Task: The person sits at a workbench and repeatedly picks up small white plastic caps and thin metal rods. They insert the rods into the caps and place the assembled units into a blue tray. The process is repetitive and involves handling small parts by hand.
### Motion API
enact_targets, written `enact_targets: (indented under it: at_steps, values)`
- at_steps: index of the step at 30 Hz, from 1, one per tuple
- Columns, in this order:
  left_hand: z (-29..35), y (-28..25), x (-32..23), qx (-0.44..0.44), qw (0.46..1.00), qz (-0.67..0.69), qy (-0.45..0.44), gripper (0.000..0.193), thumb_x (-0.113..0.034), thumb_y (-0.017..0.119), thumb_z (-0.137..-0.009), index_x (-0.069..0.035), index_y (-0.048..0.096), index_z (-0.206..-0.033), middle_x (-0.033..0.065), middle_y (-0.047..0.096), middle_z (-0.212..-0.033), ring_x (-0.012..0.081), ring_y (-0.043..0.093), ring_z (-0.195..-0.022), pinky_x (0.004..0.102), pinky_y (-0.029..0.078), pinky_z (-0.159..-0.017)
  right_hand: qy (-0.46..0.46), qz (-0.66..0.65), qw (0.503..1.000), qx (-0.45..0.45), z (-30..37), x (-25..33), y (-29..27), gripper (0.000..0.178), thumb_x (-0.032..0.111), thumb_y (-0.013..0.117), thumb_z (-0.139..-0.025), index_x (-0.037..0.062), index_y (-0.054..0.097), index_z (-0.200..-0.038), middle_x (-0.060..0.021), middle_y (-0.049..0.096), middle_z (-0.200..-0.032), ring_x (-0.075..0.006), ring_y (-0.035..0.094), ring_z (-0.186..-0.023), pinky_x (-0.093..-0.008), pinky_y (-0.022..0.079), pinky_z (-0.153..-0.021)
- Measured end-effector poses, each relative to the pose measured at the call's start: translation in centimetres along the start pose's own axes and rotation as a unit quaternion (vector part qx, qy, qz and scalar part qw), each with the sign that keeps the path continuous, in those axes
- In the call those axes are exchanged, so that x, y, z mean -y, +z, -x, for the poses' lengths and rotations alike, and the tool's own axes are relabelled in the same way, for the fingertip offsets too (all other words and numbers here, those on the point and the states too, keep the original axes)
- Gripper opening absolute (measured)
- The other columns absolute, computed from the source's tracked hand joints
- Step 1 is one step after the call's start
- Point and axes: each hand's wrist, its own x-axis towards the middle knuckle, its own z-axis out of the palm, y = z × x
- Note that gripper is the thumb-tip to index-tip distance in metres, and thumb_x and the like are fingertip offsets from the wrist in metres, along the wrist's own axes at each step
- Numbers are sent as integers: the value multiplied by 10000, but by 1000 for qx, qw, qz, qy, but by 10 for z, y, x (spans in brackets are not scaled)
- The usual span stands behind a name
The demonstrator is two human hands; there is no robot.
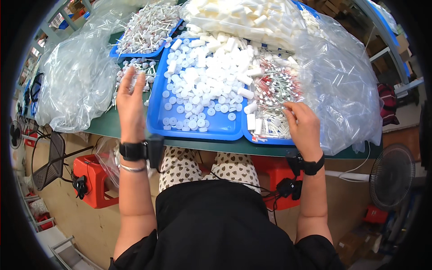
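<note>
My left hand (131, 108) is raised over the table's left part, its fingers stretched upward and apart, holding nothing that I can see. Just beyond it lies a loose heap of thin white sticks with round pale discs (146, 67). My right hand (307, 123) is at the right blue tray (270, 141), thumb and forefinger brought together at the edge of a pile of thin red-and-white-tipped wire pieces (279, 83). Whatever those fingertips may hold is too small to make out. Between my hands, a larger blue tray (157, 105) contains translucent discs (193, 96) and white cylinders (245, 93).
Another blue tray (114, 51) of finished-looking sticks stands at the back left. A bag of white cylinders (247, 20) lies behind the trays. Crumpled clear plastic bags (76, 83) flank both sides of the green table (105, 127). A fan (392, 176) stands at right, a red stool (90, 180) at left.
</note>
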Motion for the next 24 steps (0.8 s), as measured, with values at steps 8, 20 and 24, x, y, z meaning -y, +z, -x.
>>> enact_targets:
  at_steps: [8, 20, 24]
  values:
    - [56, 40, -8, 214, 932, -234, 175, 295, -119, 758, -823, -65, 679, -1102, 130, 672, -1086, 316, 599, -1059, 373, 468, -928, -65, 150, 986, 33, -14, -3, 24, 78, 68, 700, -799, 64, 649, -857, -82, 622, -884, -289, 606, -866, -389, 476, -753]
    - [101, 91, 13, 352, 857, -311, 213, 257, -51, 701, -804, -24, 635, -1051, 133, 604, -1033, 347, 573, -959, 420, 494, -813, -41, -44, 998, -15, -8, 13, 10, 126, 101, 674, -892, 28, 646, -991, -119, 651, -911, -317, 606, -768, -387, 487, -739]
    - [100, 92, 11, 330, 870, -290, 226, 242, -48, 700, -813, -13, 624, -1040, 125, 619, -977, 317, 595, -909, 394, 505, -777, -6, -151, 988, 15, -6, 18, 12, 215, 98, 613, -953, -6, 631, -1141, -152, 642, -918, -300, 635, -797, -360, 491, -695]
